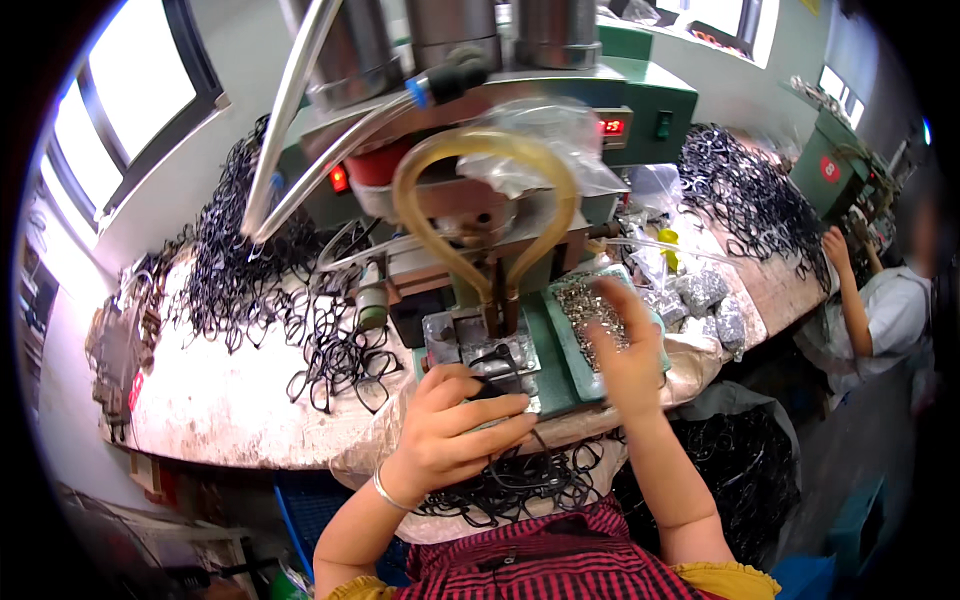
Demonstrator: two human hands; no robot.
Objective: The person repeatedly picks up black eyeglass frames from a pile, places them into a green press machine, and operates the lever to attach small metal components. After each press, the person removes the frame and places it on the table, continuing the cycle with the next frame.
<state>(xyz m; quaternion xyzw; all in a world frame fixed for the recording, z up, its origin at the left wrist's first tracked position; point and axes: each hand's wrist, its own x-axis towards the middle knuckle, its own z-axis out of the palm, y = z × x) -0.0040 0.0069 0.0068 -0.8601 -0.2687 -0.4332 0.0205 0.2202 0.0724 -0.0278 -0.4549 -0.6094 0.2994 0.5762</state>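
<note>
A black eyeglass frame (492, 358) rests at the metal fixture (520, 350) of a green bench machine. My left hand (460, 425), with a bangle at the wrist, is closed on this frame and partly hides it. Just above the fixture, two upright prongs (500, 305) come down, joined to a looped yellowish tube (405, 190). My right hand (632, 355) is over a pale green tray (580, 375) of small metal parts (575, 305). It is smeared by motion, but its thumb and fingers look apart, with nothing visible between them.
Black eyeglass frames pile up left of the machine (225, 250), at the back right (750, 190), and in my lap (520, 485). Bags of small parts (700, 290) lie right of the tray. Clear hoses (290, 120) hang at upper left. Another person (880, 310) works at far right.
</note>
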